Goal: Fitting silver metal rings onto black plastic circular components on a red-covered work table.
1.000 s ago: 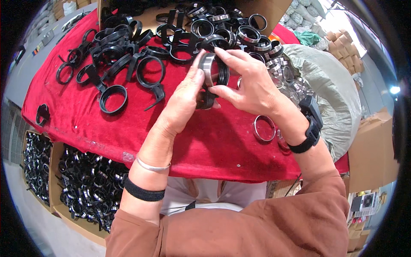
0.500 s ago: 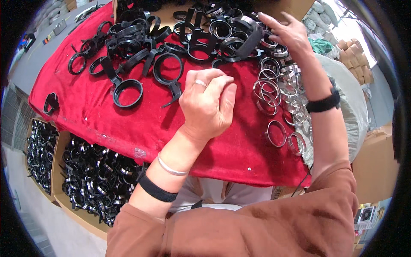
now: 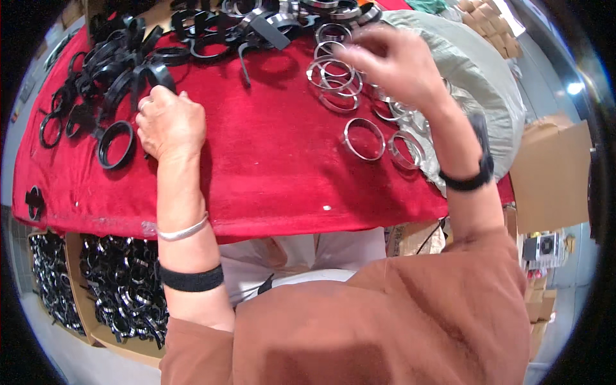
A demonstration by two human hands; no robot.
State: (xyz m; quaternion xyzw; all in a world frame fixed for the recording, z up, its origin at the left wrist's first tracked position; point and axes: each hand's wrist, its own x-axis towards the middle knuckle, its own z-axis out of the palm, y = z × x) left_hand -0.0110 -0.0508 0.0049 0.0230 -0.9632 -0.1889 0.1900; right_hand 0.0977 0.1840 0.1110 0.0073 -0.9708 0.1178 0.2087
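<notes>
My left hand [image 3: 170,122] is closed on a black ring with a tab [image 3: 159,76]; the fingers cover most of the tab. Just left of it, another black ring [image 3: 116,145] lies flat on the red cloth. My right hand [image 3: 393,64], smeared by motion, hovers above the thin silver metal rings [image 3: 334,76], thumb and fingers apart, with nothing visible between them. Two more silver rings, one of them a loose ring [image 3: 364,139], lie nearer me below that hand.
Black ringed parts [image 3: 96,64] are heaped at the far left of the red-covered table [image 3: 269,160]. Cardboard boxes of black and silver parts [image 3: 125,289] stand below its left edge. A pale plastic-covered surface [image 3: 478,83] is at the right, beside an open carton [image 3: 552,173].
My view has shifted to the right. My left hand has moved left to a black tabbed ring and closed on it. My right hand has come nearer, from the far heap to the silver rings.
</notes>
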